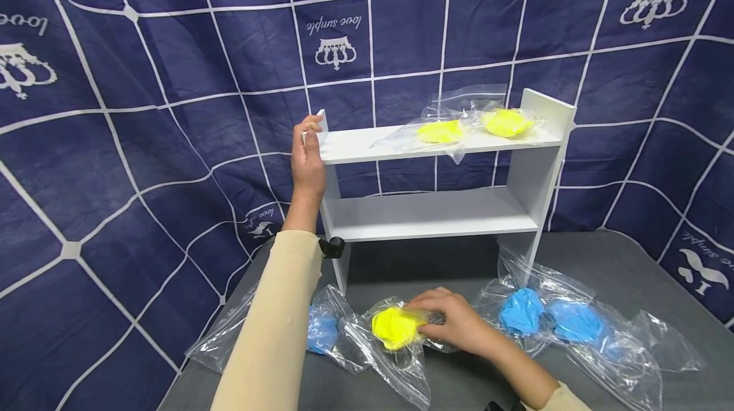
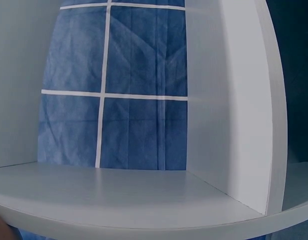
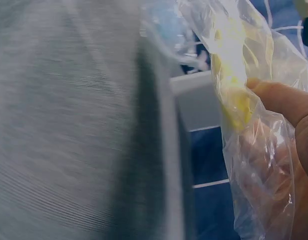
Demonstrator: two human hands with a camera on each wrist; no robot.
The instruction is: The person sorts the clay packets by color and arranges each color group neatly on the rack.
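My left hand (image 1: 308, 159) grips the top of the left side panel of a white two-tier shelf (image 1: 436, 213). Low in front of the shelf, my right hand (image 1: 450, 320) pinches a clear zip bag with a crumpled yellow lump (image 1: 395, 328) inside. In the right wrist view the thumb (image 3: 278, 95) presses on the plastic beside the yellow lump (image 3: 236, 100). Two more bagged yellow lumps, one nearer the middle (image 1: 440, 132) and one at the right (image 1: 507, 122), lie on the top tier. The left wrist view shows mostly the shelf's boards (image 2: 119, 195).
Bagged blue lumps lie on the grey tabletop (image 1: 459, 379): one at the left (image 1: 322, 333), partly behind my left arm, and two at the right, a rounder one (image 1: 522, 312) and a wider one (image 1: 576, 322). Navy cloth (image 1: 401, 28) with white lines hangs behind.
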